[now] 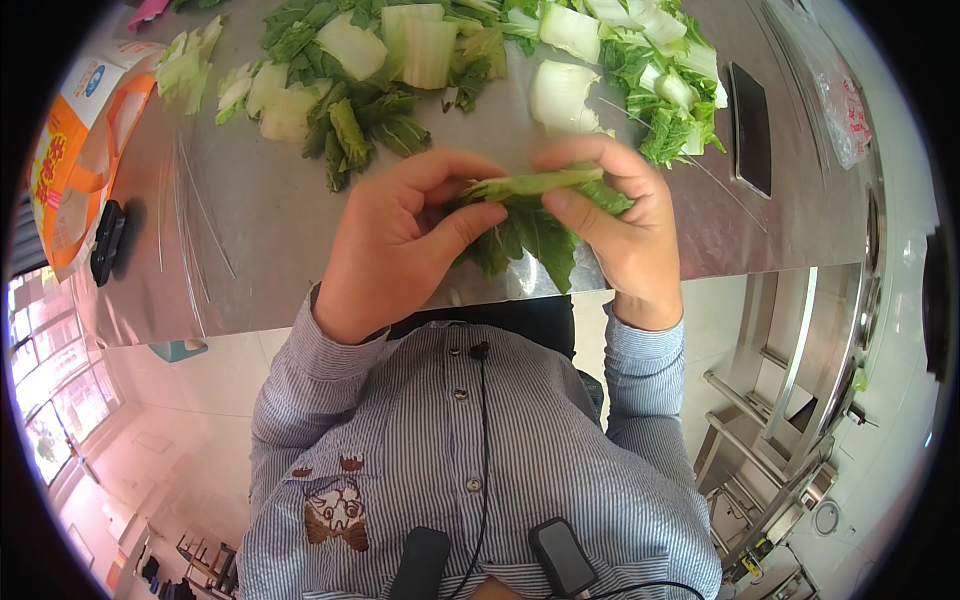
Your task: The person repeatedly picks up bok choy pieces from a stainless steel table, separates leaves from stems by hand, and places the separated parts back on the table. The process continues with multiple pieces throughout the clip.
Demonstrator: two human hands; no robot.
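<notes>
Both hands hold one green leafy vegetable piece [540,225] above the near edge of the metal table. My left hand [420,232] pinches its left end between thumb and fingers. Its right part is gripped by my right hand [615,202], whose fingertips are a little blurred. Dark green leaf hangs down between the two hands. Beyond them lie torn cabbage-like leaves: a dark green and pale heap [352,97] at the left and another heap [675,82] at the right. A broad white stalk piece [564,96] rests just beyond my right hand.
A smartphone [751,129] lies at the right, near a clear plastic bag [844,120]. Thin wires [187,232] are on the left of the metal table [270,225]. An orange and white bag [90,142] and a small black object [108,242] stand at the left edge.
</notes>
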